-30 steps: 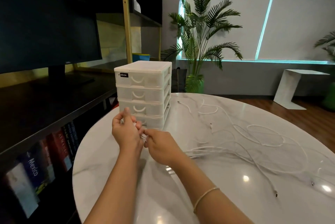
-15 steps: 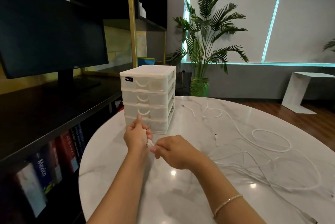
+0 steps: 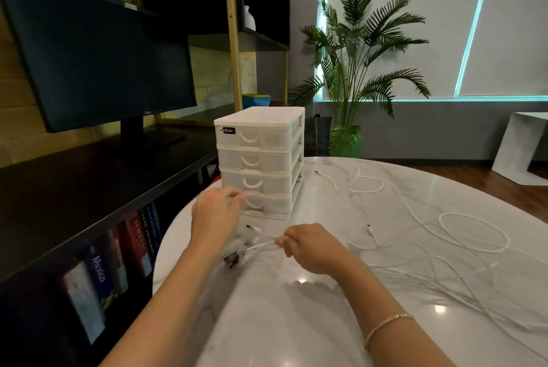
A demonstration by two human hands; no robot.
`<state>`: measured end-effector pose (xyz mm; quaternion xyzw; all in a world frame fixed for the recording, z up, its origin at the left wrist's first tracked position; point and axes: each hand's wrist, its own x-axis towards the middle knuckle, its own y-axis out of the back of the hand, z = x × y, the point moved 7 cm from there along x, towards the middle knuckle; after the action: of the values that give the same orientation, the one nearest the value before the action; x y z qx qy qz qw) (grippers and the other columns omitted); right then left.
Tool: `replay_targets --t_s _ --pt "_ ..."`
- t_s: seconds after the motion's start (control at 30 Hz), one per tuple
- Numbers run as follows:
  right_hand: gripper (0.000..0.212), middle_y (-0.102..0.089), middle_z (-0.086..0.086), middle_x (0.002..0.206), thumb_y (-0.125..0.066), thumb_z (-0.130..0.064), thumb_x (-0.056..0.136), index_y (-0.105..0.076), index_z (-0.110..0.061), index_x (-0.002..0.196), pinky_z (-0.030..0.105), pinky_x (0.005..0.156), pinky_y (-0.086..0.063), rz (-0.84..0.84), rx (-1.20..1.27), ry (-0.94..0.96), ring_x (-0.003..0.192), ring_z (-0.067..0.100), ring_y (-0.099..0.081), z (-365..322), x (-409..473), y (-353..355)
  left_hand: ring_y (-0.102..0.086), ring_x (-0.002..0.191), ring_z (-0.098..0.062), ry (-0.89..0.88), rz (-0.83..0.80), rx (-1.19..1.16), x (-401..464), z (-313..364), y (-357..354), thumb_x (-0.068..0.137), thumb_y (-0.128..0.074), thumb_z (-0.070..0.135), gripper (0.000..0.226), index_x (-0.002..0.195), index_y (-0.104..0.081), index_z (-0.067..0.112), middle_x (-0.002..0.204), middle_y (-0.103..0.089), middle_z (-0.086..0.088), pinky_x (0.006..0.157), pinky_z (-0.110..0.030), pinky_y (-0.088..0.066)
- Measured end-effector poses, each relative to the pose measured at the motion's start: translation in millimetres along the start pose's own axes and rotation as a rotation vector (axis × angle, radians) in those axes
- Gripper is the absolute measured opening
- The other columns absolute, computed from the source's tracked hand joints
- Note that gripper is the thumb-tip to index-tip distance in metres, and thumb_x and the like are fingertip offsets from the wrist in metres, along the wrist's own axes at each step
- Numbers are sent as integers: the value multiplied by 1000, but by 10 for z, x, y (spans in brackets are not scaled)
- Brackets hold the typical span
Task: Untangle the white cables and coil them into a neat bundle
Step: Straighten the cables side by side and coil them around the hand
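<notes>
White marble table fills our view, with a white drawer box at its far left edge, a dark monitor on the shelf beside it and a palm behind. Our right hand pinches a bunch of the white cables near their plug ends, which stick out toward our left hand. That left hand is blurred, fingers curled in front of the lowest drawer; we cannot tell whether it grips anything. Most cable lies in loose loops on the right of the table.
</notes>
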<state>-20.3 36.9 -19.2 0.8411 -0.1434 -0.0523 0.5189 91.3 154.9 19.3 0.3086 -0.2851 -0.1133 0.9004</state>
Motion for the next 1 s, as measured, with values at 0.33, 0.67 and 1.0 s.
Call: replay_targets --t_s 0.33,0.67,1.0 --pt "30 -57 -13 81 -38 -13 98 -63 -19 82 6 58 -34 -24 126 27 73 6 -46 -42 -87 107 -61 81 -18 -258 -370 22 -439 320 -628 92 -17 57 60 96 -66 22 85 -69 0 74 -31 -49" --pt "28 -60 -10 77 -44 -30 98 -67 -15 96 20 68 -42 82 107 -49 76 10 -54 247 -74 166 -48 68 -9 -195 -648 -72 -412 290 -657 95 -45 42 31 71 -48 22 74 -55 7 64 -22 -38" --pt "38 -54 -8 74 -38 -37 100 -57 -22 70 17 64 -33 -91 161 69 69 4 -46 -186 -112 -13 -53 66 -5 -162 -496 -8 -113 146 -524 98 -42 38 35 70 -61 29 64 -56 9 61 -17 -39"
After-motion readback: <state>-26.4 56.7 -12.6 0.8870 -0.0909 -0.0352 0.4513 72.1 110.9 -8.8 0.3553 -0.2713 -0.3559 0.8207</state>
